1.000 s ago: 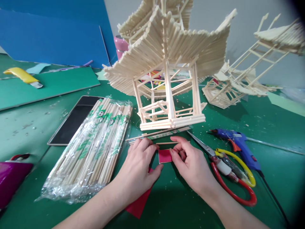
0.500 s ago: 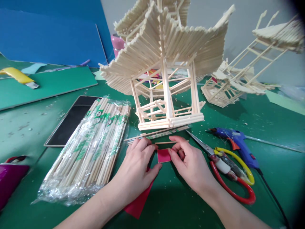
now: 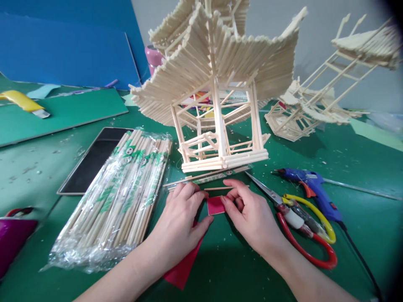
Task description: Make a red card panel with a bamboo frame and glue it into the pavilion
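A small red square [image 3: 215, 206] with a pale edge lies between my two hands, low over the green table. My right hand [image 3: 244, 205] pinches its right edge with thumb and curled fingers. My left hand [image 3: 184, 214] rests to the left, thumb and index finger apart, the thumb tip close to the square's lower left corner. Partly beneath the left hand lies a strip of red paper [image 3: 184, 268]. A thin wooden stick [image 3: 220, 188] lies just beyond the square, between the fingertips of both hands.
A pavilion model of wooden sticks [image 3: 222, 126] stands ahead. Bagged chopsticks [image 3: 116, 201] overlap a dark tablet-like slab [image 3: 94, 155] at left. Scissors [image 3: 296, 218] and a blue glue gun [image 3: 310, 188] lie right. A second stick model [image 3: 315, 100] leans behind; a yellow cutter [image 3: 23, 102] lies far left.
Both hands and the red square keep their places. The whole view has shifted very slightly.
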The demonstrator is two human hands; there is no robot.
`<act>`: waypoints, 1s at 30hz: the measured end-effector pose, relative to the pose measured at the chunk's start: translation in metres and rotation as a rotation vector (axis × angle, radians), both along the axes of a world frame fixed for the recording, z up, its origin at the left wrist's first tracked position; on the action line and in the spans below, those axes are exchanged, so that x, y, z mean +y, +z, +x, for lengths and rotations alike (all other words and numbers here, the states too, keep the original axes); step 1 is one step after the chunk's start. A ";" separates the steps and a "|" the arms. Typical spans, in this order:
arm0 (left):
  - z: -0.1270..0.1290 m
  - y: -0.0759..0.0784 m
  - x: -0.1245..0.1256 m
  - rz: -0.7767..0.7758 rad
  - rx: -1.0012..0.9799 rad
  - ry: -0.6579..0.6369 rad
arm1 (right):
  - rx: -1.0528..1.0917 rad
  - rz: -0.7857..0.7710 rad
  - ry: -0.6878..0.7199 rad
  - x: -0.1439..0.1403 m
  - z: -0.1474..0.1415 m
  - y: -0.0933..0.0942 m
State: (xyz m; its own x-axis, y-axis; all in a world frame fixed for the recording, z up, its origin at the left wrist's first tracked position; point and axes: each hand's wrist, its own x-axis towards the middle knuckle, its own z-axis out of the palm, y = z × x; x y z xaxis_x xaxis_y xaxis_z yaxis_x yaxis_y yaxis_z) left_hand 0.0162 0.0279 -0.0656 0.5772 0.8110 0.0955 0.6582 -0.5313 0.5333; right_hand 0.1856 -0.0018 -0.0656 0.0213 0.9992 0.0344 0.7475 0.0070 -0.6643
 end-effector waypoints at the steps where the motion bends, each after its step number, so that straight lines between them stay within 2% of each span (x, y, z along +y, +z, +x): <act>1: 0.000 0.000 0.000 0.002 -0.001 0.000 | 0.000 0.002 -0.001 0.000 0.000 0.000; 9: -0.001 0.001 -0.001 -0.004 -0.015 -0.004 | -0.020 0.026 -0.009 -0.001 0.000 0.001; 17: -0.002 0.011 0.000 -0.021 0.049 -0.105 | -0.031 0.028 0.000 -0.001 0.000 0.000; 24: -0.002 0.004 0.000 0.074 -0.004 -0.109 | -0.038 0.049 -0.003 0.000 0.002 0.000; 30: -0.002 0.002 0.000 0.096 -0.019 -0.109 | -0.051 0.057 -0.003 0.000 0.001 0.000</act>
